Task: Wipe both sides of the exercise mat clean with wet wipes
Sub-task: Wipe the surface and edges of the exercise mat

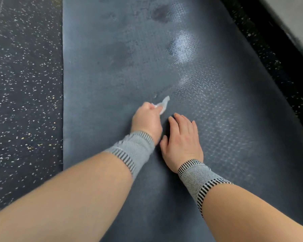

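The grey exercise mat (pixel 112 67) is spread flat on speckled rubber flooring (pixel 24 84). A crumpled wet wipe (pixel 163 105) is pinched by the left hand (pixel 147 119) and aimed toward one o'clock for scrubbing; the right hand (pixel 182 138) is pressed flat, fingers straight, probably steadying the mat.

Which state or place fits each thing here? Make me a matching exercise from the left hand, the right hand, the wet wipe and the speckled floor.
Column 1:
1. left hand
2. right hand
3. wet wipe
4. speckled floor

Column 2:
a. lies flat, fingers straight, on the exercise mat
b. crumpled, sticking out of a fist
c. beside the mat's left edge
d. curled round the wipe

Pairs: 1-d, 2-a, 3-b, 4-c
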A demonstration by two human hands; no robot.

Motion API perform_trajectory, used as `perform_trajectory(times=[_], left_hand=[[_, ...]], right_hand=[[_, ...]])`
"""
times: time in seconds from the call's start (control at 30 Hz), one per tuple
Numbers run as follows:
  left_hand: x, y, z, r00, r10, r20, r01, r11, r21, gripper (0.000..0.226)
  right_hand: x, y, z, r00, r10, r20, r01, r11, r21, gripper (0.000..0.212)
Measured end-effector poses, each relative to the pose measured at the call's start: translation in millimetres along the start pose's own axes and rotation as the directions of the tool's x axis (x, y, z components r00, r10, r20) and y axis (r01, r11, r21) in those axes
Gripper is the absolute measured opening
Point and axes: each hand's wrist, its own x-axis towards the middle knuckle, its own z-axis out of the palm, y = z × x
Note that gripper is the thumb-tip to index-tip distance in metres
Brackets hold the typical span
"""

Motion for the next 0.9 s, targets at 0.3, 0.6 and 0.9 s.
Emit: perform_trajectory(times=[0.3,0.6,0.9], left_hand=[[-11,0,-22,0.951,0.056,0.303,-0.014,0.99,-0.142,0.021],[10,3,9,0.974,-0.096,-0.205,0.067,0.987,-0.148,0.04],[9,-1,23,0.988,0.055,-0.141,-0.038,0.992,0.119,0.043]], right_hand=[[0,3,-5,0.998,-0.053,0.02,0.052,0.998,0.046,0.064],[0,8,0,0.981,-0.117,-0.157,0.123,0.992,0.03,0.021],[78,84,-44,0.831,0.498,-0.247,-0.473,0.867,0.157,0.028]])
